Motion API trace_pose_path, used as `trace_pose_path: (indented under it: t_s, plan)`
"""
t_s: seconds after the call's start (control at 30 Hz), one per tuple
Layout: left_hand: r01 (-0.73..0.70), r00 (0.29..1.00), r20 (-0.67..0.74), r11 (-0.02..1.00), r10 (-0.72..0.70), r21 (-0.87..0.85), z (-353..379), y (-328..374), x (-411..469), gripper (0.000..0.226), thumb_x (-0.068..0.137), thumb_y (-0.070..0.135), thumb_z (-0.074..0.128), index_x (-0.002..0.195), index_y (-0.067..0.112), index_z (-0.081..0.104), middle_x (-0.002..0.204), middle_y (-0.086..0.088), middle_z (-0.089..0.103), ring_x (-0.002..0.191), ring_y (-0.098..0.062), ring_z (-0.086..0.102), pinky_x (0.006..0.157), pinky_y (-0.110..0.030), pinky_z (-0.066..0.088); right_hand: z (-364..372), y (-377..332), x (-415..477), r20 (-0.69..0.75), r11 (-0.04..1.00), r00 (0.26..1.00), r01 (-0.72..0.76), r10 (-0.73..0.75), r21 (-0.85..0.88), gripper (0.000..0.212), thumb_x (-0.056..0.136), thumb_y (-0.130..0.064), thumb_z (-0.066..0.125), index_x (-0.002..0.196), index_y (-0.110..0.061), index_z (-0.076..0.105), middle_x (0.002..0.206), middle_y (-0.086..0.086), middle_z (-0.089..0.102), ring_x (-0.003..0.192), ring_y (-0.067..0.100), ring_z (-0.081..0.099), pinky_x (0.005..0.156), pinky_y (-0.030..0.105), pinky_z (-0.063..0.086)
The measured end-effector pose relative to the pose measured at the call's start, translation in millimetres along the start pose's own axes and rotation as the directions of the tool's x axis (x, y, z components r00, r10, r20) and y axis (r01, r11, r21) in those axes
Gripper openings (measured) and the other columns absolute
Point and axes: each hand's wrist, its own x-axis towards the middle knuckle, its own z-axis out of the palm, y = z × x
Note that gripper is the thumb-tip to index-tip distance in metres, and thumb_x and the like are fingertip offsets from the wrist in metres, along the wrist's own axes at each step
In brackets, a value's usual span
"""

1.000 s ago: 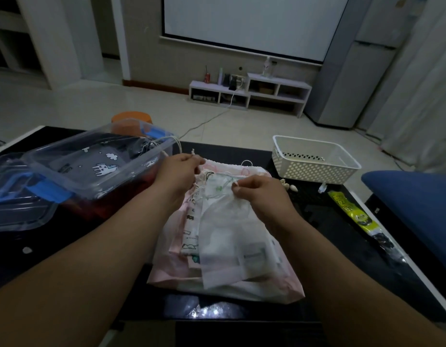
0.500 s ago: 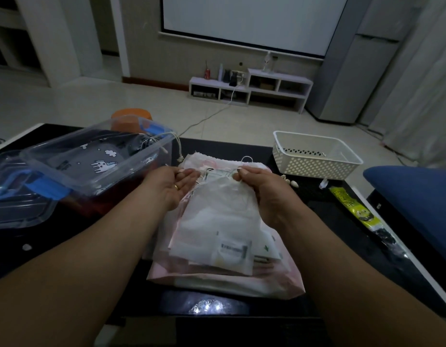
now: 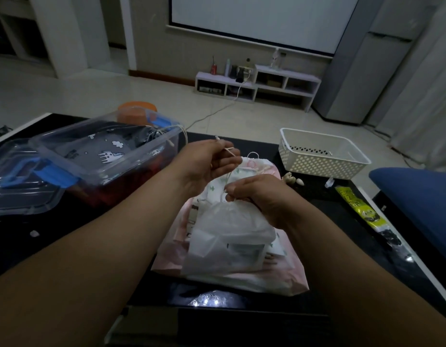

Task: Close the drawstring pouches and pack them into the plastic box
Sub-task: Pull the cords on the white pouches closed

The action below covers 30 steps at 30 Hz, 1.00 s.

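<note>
A white drawstring pouch (image 3: 229,236) lies on top of a pile of pink and white pouches (image 3: 287,276) at the table's near middle. My left hand (image 3: 209,164) pinches its cord (image 3: 228,175), raised up and to the left of the pouch mouth. The gathered mouth of the pouch is gripped by my right hand (image 3: 257,194). To the left stands the clear plastic box (image 3: 111,156) with blue clips; a dark pouch with white animal prints (image 3: 104,151) lies inside it, a cord hanging over its rim.
The box's clear lid (image 3: 19,194) lies at the far left. A white perforated basket (image 3: 322,154) stands at the back right, small shells (image 3: 293,179) beside it. A yellow packet (image 3: 357,204) lies near the right table edge, by a blue cushion (image 3: 422,204).
My left hand has taken the cord and pulled it up and left, and the pouch mouth has gathered under my right hand. Before, both hands held the flat open mouth.
</note>
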Motion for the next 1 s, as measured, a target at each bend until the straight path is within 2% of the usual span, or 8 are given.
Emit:
trace_pose_path:
  t_s: [0.2,0.43,0.57,0.63,0.7,0.8,0.93,1.0]
  plan:
    - [-0.016,0.999,0.042,0.996,0.020,-0.091,0,3,2,0.028,0.110,0.016,0.046,0.123,-0.002,0.062,0.109,-0.018,0.077,0.093,-0.023,0.077,0.081,-0.030,0.064,11,0,-1,0.036,0.995,0.998,0.047,-0.044,-0.089,0.013,0.092,-0.015,0.075,0.088,-0.005,0.083,0.103,-0.003,0.080,0.102,0.017,0.075,0.101,0.040,0.057]
    - [-0.025,0.999,0.031,1.000,0.026,-0.017,-5,-4,6,0.028,0.109,0.016,0.047,0.121,-0.003,0.063,0.106,-0.018,0.076,0.090,-0.023,0.076,0.085,-0.032,0.062,12,-1,-4,0.098,1.000,0.995,0.028,-0.026,-0.010,0.015,0.096,-0.015,0.070,0.093,-0.008,0.083,0.108,0.009,0.079,0.109,0.026,0.073,0.102,0.041,0.057]
    - [-0.008,0.996,0.087,1.000,0.006,0.025,-7,-10,6,0.029,0.110,0.019,0.047,0.120,-0.001,0.066,0.105,-0.017,0.076,0.094,-0.024,0.076,0.081,-0.029,0.063,9,-3,-4,0.137,0.999,0.990,-0.034,0.031,0.024,0.017,0.095,-0.016,0.071,0.104,-0.006,0.081,0.105,0.011,0.079,0.102,0.027,0.074,0.099,0.042,0.058]
    - [-0.051,0.992,0.123,0.994,0.039,0.097,-5,-12,6,0.030,0.109,0.021,0.049,0.123,0.003,0.068,0.094,-0.008,0.073,0.082,-0.018,0.071,0.074,-0.027,0.061,10,-2,-4,0.140,0.998,0.989,-0.052,0.046,0.038,0.017,0.094,-0.016,0.073,0.103,-0.004,0.080,0.099,0.012,0.079,0.094,0.025,0.074,0.095,0.041,0.059]
    - [-0.171,0.985,0.075,0.919,0.154,0.354,-6,-13,9,0.030,0.107,0.027,0.053,0.130,0.013,0.068,0.090,0.004,0.066,0.075,-0.009,0.058,0.068,-0.026,0.053,9,1,-3,0.125,0.997,0.991,-0.063,0.056,0.050,0.022,0.093,-0.016,0.073,0.105,0.001,0.079,0.099,0.014,0.078,0.091,0.025,0.073,0.095,0.042,0.059]
    - [-0.166,0.942,-0.063,0.617,0.331,0.769,-16,-13,12,0.031,0.104,0.034,0.057,0.125,0.012,0.063,0.106,-0.002,0.069,0.081,-0.010,0.060,0.073,-0.032,0.053,1,5,0,0.080,0.991,0.996,-0.059,0.050,0.121,0.016,0.095,-0.010,0.070,0.096,0.002,0.079,0.099,0.011,0.079,0.087,0.020,0.075,0.084,0.034,0.062]
    - [-0.067,0.979,-0.015,0.392,0.203,0.918,-27,-9,-10,0.042,0.107,0.036,0.052,0.088,0.003,0.068,0.064,-0.008,0.069,0.046,-0.009,0.062,0.061,-0.033,0.052,-10,8,-1,0.032,0.981,0.998,-0.059,0.054,0.184,0.016,0.099,-0.002,0.062,0.101,0.005,0.076,0.094,0.008,0.079,0.078,0.012,0.076,0.072,0.024,0.062]
    - [-0.112,0.990,0.064,0.410,0.128,0.905,-23,-9,-21,0.043,0.106,0.041,0.052,0.086,0.010,0.074,0.069,-0.006,0.072,0.060,-0.014,0.069,0.071,-0.036,0.058,-14,7,-2,0.033,0.987,0.999,-0.036,0.032,0.159,0.018,0.100,-0.002,0.061,0.092,0.006,0.075,0.090,0.009,0.077,0.077,0.011,0.074,0.072,0.024,0.061]
